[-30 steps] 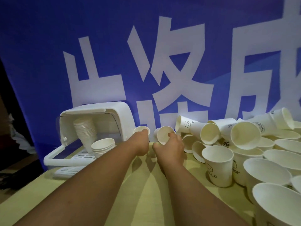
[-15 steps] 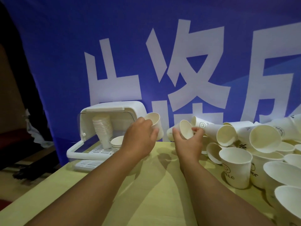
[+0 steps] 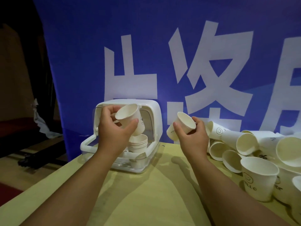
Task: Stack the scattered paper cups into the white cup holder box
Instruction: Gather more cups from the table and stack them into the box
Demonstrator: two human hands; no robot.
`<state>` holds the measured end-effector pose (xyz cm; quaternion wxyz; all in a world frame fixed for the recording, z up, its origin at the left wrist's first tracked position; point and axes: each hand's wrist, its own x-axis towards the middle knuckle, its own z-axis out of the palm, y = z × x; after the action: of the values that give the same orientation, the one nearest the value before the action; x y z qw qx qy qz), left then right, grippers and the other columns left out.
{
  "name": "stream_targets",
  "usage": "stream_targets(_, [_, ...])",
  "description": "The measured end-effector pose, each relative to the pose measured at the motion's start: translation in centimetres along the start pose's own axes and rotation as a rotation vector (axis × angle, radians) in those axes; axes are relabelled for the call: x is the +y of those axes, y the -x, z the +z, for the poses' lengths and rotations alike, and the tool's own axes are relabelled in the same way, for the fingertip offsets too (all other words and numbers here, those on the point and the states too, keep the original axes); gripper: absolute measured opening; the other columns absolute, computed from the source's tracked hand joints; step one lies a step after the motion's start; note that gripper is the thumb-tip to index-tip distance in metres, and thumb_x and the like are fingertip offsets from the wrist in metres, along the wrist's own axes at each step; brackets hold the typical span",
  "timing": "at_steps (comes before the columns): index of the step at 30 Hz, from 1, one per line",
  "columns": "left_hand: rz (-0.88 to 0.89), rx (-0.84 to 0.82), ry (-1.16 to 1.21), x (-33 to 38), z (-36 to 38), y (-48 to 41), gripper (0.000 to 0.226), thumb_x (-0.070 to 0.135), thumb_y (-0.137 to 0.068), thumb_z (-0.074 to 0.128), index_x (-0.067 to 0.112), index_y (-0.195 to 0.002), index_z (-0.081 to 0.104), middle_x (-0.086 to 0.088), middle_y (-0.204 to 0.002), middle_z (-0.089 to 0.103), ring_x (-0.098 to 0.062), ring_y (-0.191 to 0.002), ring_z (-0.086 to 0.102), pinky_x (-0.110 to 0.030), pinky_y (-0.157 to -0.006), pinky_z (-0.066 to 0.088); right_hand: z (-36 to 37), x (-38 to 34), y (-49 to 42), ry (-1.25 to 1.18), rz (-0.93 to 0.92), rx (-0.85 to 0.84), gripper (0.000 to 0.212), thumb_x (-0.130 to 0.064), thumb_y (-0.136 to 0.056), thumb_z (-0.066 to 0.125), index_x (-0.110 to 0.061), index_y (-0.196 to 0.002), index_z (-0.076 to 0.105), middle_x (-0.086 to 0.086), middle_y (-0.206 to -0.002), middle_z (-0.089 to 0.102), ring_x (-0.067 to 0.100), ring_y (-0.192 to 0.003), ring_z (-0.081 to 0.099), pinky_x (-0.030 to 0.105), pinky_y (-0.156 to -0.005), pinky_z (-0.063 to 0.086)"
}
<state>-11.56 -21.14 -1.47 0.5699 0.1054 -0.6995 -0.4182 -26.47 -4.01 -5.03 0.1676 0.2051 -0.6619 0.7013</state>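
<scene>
Two hands, left hand (image 3: 114, 132) gripping tapered paper cup (image 3: 129, 115) over rounded plastic box (image 3: 154, 115), 11 o'clock, right hand (image 3: 193, 137) gripping second cup (image 3: 184, 123)

Blue banner (image 3: 78, 51) with large white characters fills the back. Pale yellow table (image 3: 146, 203) in front. Left side dim: dark drape (image 3: 47, 75), crumpled white sheet (image 3: 39, 121), brownish floor (image 3: 11, 163).

2 hands (image 3: 114, 132) (image 3: 193, 137), 2 held cups (image 3: 128, 115) (image 3: 184, 122), 1 box (image 3: 154, 115), 1 nested stack (image 3: 138, 144).
</scene>
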Motion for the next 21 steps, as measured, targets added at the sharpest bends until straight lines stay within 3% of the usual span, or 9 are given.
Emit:
stream_targets(5, [-0.088, -0.044, -0.006, -1.5, -0.7, 0.1, 0.072, 0.025, -0.076, 0.09, 0.037, -0.131, 0.045, 0.012, -0.124, 0.06, -0.011, -0.111, 0.062, -0.029, -0.088, 0.055, 0.9, -1.4, 0.2, -0.021, -0.046, -0.044, 0.069, -0.05, -0.08, 0.08, -0.032, -0.137, 0.047, -0.014, -0.117, 0.057, 0.011, -0.106, 0.058, 0.023, -0.081, 0.053])
stream_targets(9, [-0.151, -0.133, -0.049, -2.2, -0.1, 0.7, 0.077, 0.022, -0.078, 0.089, 0.037, -0.137, 0.042, 0.017, -0.119, 0.057, -0.002, -0.106, 0.059, -0.024, -0.083, 0.05, 1.4, -2.6, 0.5, -0.034, -0.085, -0.073, 0.07, -0.05, -0.081, 0.079, -0.03, -0.141, 0.047, -0.009, -0.124, 0.058, 0.012, -0.109, 0.057, 0.017, -0.077, 0.049])
stream_targets(16, [-0.253, -0.391, -0.28, -3.3, -1.2, 0.0, 0.095, 0.042, -0.074, 0.09, 0.033, -0.152, 0.037, 0.012, -0.127, 0.055, -0.012, -0.115, 0.058, -0.038, -0.096, 0.053, 2.1, -3.6, 0.7, -0.03, -0.128, -0.108, 0.067, -0.05, -0.081, 0.078, -0.032, -0.137, 0.047, -0.012, -0.121, 0.057, 0.012, -0.109, 0.058, 0.019, -0.079, 0.051])
stream_targets(19, [-0.289, -0.508, -0.343, -3.6, -2.1, -0.2, 0.089, 0.059, -0.073, 0.084, 0.034, -0.148, 0.045, 0.013, -0.126, 0.06, -0.012, -0.114, 0.06, -0.042, -0.097, 0.056, 2.4, -3.7, 0.8, -0.014, -0.125, -0.133, 0.069, -0.053, -0.079, 0.078, -0.032, -0.138, 0.047, -0.01, -0.124, 0.058, 0.014, -0.111, 0.058, 0.023, -0.082, 0.054])
stream_targets(21, [-0.28, -0.594, -0.425, -4.0, -2.5, 0.0, 0.068, 0.067, -0.074, 0.078, 0.039, -0.133, 0.059, 0.017, -0.117, 0.068, -0.008, -0.105, 0.065, -0.044, -0.095, 0.058, 2.6, -3.9, 1.0, 0.007, -0.128, -0.156, 0.071, -0.055, -0.079, 0.077, -0.032, -0.139, 0.048, -0.009, -0.126, 0.058, 0.014, -0.112, 0.058, 0.029, -0.087, 0.058])
